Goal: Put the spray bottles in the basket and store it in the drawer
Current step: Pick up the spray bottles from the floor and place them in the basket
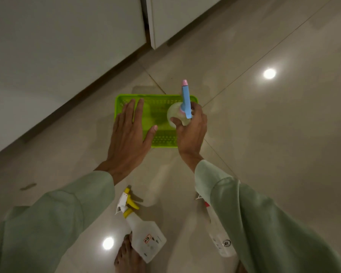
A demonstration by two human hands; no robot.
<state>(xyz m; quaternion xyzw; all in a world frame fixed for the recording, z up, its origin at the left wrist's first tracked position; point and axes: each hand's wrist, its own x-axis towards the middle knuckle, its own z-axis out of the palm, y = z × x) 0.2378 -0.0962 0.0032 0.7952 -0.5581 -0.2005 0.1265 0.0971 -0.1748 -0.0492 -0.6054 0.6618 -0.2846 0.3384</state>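
Glossy tile floor by white cabinets: left hand [129,133] hovers spread flat over the green basket [161,139], probably steadying it, while right hand [191,129] grips the blue-topped spray bottle [178,113] over it, two more bottles [144,233] waiting near the feet.

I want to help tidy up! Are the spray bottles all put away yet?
Not yet. The green basket looks empty. The right hand holds the blue-topped bottle over it. The yellow-topped bottle and another bottle wait on the floor. Storing the basket comes after.
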